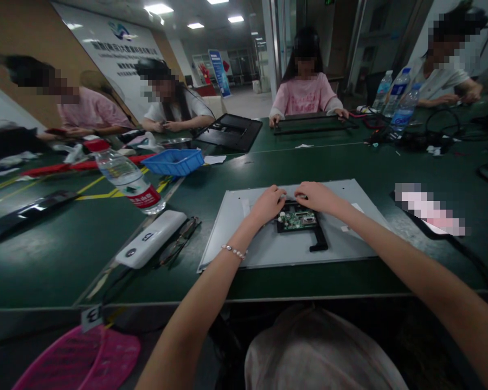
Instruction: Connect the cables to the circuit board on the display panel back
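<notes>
A green circuit board (296, 220) sits in a black plastic bracket (319, 238) that has an arm reaching toward me at its right. Both lie on a flat grey panel (231, 230) in front of me. At the bracket's far left corner, my left hand (270, 203) has its fingers curled and closed on the edge. My right hand (312, 196) is closed at the far right corner, fingers bent over the bracket. The fingertips of both hands are partly hidden. Pale strips of tape (246, 207) stick to the panel.
Left of the panel are a white power bank (151, 239), eyeglasses (181, 241), a tilted water bottle (126, 179) and a blue tray (174, 161). A phone (429, 211) lies at the right. Across the table a person (307, 95) holds a black frame (315, 125). A pink basket (81, 357) stands below.
</notes>
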### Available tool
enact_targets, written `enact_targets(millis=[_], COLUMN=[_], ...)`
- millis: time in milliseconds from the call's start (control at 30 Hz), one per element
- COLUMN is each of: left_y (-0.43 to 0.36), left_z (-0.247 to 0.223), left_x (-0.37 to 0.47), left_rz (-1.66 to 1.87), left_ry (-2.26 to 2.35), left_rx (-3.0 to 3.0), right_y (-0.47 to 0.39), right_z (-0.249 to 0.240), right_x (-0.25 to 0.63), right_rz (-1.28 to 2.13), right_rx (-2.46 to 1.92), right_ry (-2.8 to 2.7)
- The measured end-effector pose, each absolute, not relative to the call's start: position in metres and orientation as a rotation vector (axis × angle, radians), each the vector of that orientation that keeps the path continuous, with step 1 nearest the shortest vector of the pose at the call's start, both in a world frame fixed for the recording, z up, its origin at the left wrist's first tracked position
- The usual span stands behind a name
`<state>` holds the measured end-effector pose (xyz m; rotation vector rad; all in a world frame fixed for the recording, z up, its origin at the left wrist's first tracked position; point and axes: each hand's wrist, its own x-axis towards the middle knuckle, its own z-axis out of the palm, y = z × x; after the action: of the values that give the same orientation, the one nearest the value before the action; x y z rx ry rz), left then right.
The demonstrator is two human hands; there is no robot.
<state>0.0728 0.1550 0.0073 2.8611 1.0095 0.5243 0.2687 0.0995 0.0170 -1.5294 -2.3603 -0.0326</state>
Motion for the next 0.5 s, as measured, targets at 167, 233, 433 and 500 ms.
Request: enact_targets(millis=[167,233,433,500], left_y=[0.155,0.154,0.15,0.149], left_z=[0.008,0.009,0.014,0.015], left_x=[0.072,0.071,0.072,0.072], left_rz=[0.502,0.494,0.424,0.405], left_ry=[0.977,0.975,0.984,0.998], left_rx=[2.9,2.91,2.939,2.942], right_y=[0.098,0.098,0.098,0.098], right_z=[0.013,0.011,0.01,0.012], right_x=[0.278,0.28,0.281,0.284], right_rz=[0.065,0.069,0.113,0.136], right_rx=[-1.358,-1.358,-1.363,-1.339], right_ry=[-2.434,-2.426,-2.411,-2.418])
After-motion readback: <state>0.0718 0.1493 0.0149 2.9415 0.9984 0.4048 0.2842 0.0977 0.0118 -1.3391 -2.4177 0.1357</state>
